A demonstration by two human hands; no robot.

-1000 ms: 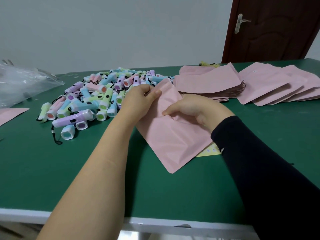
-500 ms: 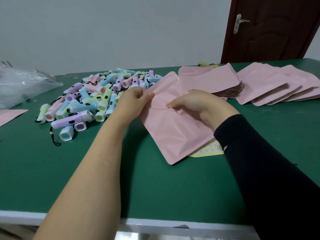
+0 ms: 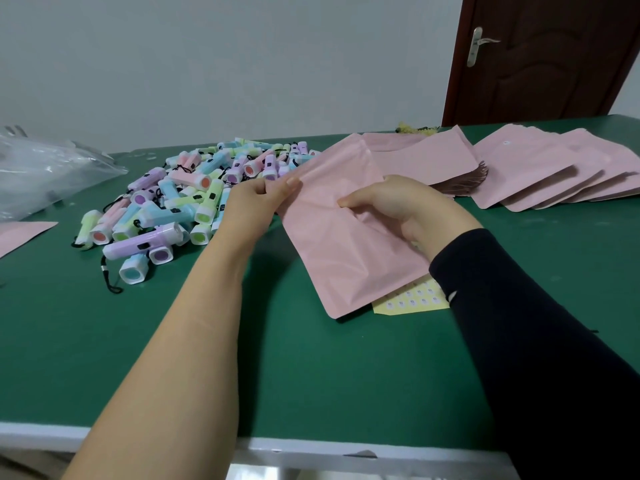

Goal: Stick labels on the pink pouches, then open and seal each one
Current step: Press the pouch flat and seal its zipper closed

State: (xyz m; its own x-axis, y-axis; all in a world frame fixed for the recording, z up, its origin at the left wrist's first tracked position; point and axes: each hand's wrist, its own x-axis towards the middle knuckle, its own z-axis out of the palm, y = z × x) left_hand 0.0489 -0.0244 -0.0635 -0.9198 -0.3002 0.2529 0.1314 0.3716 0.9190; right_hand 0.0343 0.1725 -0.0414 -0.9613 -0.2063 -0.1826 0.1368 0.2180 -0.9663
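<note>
A pink pouch (image 3: 341,251) is held tilted over the green table (image 3: 138,341), its lower corner near the table top. My left hand (image 3: 254,202) pinches the pouch's upper left edge between thumb and fingers. My right hand (image 3: 398,206) grips the pouch at its middle right, fingers curled into the material. Under the pouch's lower edge lies a yellow sheet of small round labels (image 3: 412,301), partly hidden. A stack of pink pouches (image 3: 426,161) lies behind my hands. Several more pink pouches (image 3: 540,171), one with a round label, are fanned out at the right.
A pile of pastel toy flashlights (image 3: 180,199) with black cords sits at the left of centre. A clear plastic bag (image 3: 45,171) lies at the far left, with one pink pouch (image 3: 20,232) at the left edge. A brown door (image 3: 540,57) stands behind the table.
Both hands have lifted the pouch a little and shifted it up and right, so more of the yellow label sheet shows beneath it. The grips stay the same.
</note>
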